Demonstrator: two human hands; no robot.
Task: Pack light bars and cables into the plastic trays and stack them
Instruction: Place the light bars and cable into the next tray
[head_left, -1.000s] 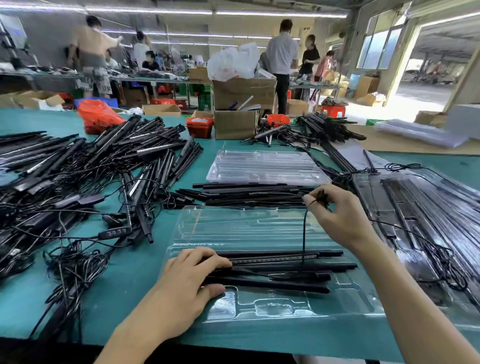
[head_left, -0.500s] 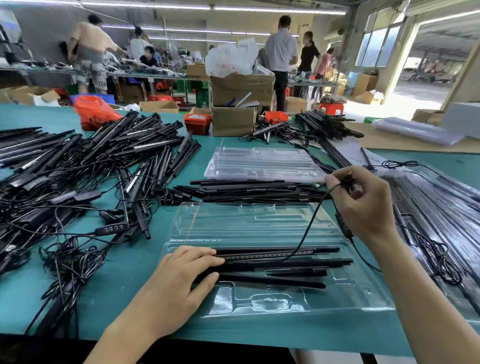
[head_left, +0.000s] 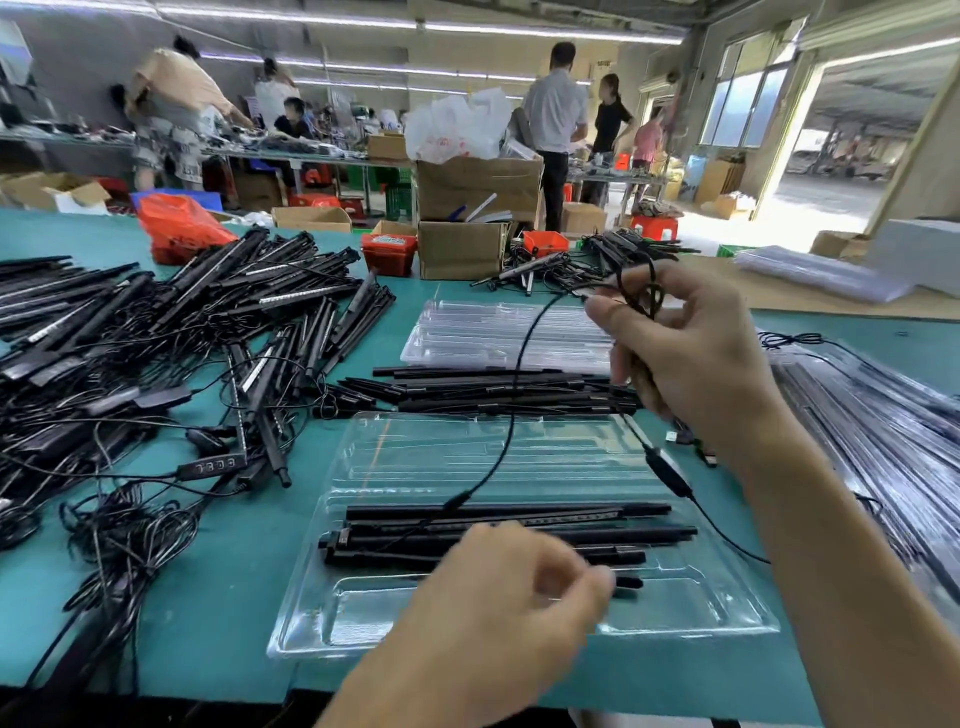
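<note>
Since half a second ago, the left hand (head_left: 511, 597) has been lifted off the light bars (head_left: 498, 535) and drawn back toward the near edge of the tray (head_left: 467, 631); the right hand (head_left: 691, 374) has been raised higher with the cable (head_left: 511, 415).

Left to right: loose bars and tangled leads are piled well left of the left fingers. Left fingers are loosely curled and blurred, nothing gripped; the bars lie just beyond the fingertips, seated in the tray's near slots. The cable is run up from the bars' left end, across the tray, to the right fingers, where it is pinched in a small loop between thumb and forefinger (inline controller (head_left: 670, 470) hangs below the wrist). Filled trays (head_left: 857, 415) are stacked right of the right wrist; empty ones lie beyond the fingertips.

Step judged in hand: cable being coiled, bars already placed. Next move calls for the slack to be wound into a tight bundle and laid in the recess nearest the left fingers, without the bars being dragged from their slots.
</note>
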